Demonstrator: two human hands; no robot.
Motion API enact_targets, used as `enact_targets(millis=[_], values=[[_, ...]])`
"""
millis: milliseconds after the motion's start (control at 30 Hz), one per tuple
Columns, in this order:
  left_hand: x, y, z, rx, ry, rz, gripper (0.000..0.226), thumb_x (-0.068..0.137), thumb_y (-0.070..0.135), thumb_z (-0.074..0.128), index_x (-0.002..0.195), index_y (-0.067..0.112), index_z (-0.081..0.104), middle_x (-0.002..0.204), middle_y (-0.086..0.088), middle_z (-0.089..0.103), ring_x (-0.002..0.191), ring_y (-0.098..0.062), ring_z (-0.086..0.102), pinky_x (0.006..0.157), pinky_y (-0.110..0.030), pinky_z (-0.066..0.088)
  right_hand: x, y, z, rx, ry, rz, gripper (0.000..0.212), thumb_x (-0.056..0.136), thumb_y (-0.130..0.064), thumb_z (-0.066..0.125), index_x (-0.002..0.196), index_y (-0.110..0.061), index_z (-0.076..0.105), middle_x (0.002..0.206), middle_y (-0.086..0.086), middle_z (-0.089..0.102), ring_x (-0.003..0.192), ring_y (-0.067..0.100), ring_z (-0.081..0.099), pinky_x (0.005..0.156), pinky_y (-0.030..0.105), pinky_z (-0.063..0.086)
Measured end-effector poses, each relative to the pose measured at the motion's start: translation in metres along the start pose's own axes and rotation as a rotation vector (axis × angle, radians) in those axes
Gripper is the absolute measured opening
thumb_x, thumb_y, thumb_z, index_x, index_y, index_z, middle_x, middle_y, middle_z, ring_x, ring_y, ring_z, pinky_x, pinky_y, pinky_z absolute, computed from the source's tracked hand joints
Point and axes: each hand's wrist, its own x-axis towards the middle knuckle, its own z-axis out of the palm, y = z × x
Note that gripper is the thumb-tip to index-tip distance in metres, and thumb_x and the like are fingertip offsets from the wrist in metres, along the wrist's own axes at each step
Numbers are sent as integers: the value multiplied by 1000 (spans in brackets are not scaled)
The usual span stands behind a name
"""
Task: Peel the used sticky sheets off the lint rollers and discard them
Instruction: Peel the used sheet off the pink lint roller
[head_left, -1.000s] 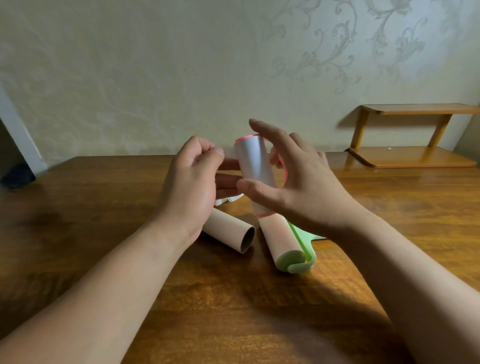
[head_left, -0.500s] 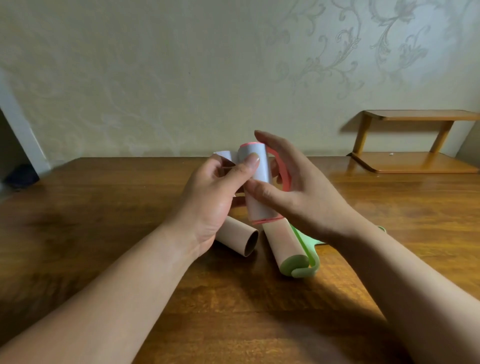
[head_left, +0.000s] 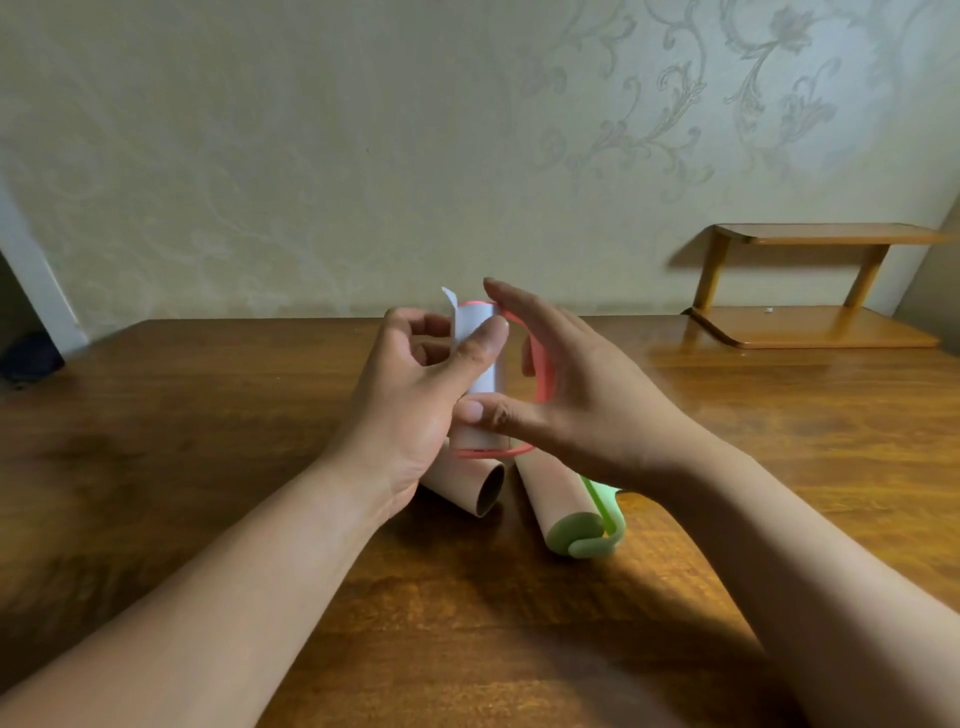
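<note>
- Lint roller, pink-framed (head_left: 483, 364), is held upright above the middle of the wooden table (head_left: 208, 415), between both hands.
- Its white roll is gripped top and bottom by the right hand (head_left: 576, 400): index fingertip on the top rim, thumb pressed across the lower part of the roll. Remaining fingers are spread loosely behind the pink frame.
- Left hand (head_left: 421, 395) is curled partly closed; its thumb is laid flat on the near face of the roll, fingers bent round the far left side.
- Sticky sheet (head_left: 450, 306) is lifted at the roll's top left edge, a white flap standing clear of the roll just beside the left fingers. Whether the flap is pinched by those fingers cannot be told.
- Second roller, green-framed (head_left: 576, 525), is lying on the table below the hands, green end cap toward the near side, tan core exposed.
- Bare cardboard tube (head_left: 475, 488) is lying just left of the green roller, open end facing near-right, partly covered by the left wrist.
- Small wooden shelf (head_left: 810, 332) is set at the far right of the table against the patterned wall (head_left: 363, 156).
</note>
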Motion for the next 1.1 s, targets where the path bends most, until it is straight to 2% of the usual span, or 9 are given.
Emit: enact_targets(millis=[133,367,500,567,633,733,833,933,1100], values=[[1,4,-2,79,35,63,55,76,79,73,110,36,66,110,-2,75,113,-32,77,97,-68,63,0,2,-1,-33,12,11,109,79,-84,72,170,-44,25,156,-8,55,123,13,61,107,48,54],[2,4,-6,271,66,192,25,98,55,56,86,34,58,85,9,66,88,-20,67,79,-59,61,1,4,0,-70,21,10,110,78,-87,69,169,-44,24,154,-11,55,113,8,60,106,49,53],[2,4,-7,260,111,201,23,99,54,57,87,35,59,99,-13,74,99,-46,73,84,-75,61,0,6,1,-12,21,3,106,82,-84,70,169,-44,24,160,-14,51,119,8,60,104,45,55],[4,4,-9,256,137,217,21,99,53,57,85,36,58,97,-10,76,96,-42,76,73,-69,65,0,7,2,54,18,6,102,84,-83,68,169,-45,24,165,-17,47,128,6,57,107,40,53],[6,3,-12,198,133,195,20,100,47,58,84,37,59,86,4,77,83,-24,82,58,-47,66,1,9,1,143,27,10,99,87,-82,66,169,-46,25,164,-23,44,133,-4,52,107,28,46],[10,3,-15,26,134,106,16,100,36,62,85,31,63,79,6,79,80,-21,85,63,-37,66,2,12,-1,235,31,13,90,92,-80,59,169,-46,26,157,-34,40,130,-26,42,101,10,33],[15,7,-18,-131,163,35,18,102,23,64,84,27,64,81,-5,79,84,-29,85,75,-44,69,3,16,-1,255,30,44,84,95,-82,52,168,-47,28,166,-29,40,138,-16,42,100,11,32],[16,11,-18,-317,165,-47,17,109,10,59,93,15,59,83,-11,75,75,-22,80,70,-38,69,5,23,-2,211,41,69,82,96,-76,59,167,-46,32,152,-31,46,136,-8,46,97,10,35],[19,16,-22,-464,183,-195,13,111,17,60,116,9,68,90,-8,79,74,-18,81,62,-28,66,6,25,-1,214,17,75,64,105,-59,57,164,-49,35,149,-35,43,128,-13,49,99,15,37]])
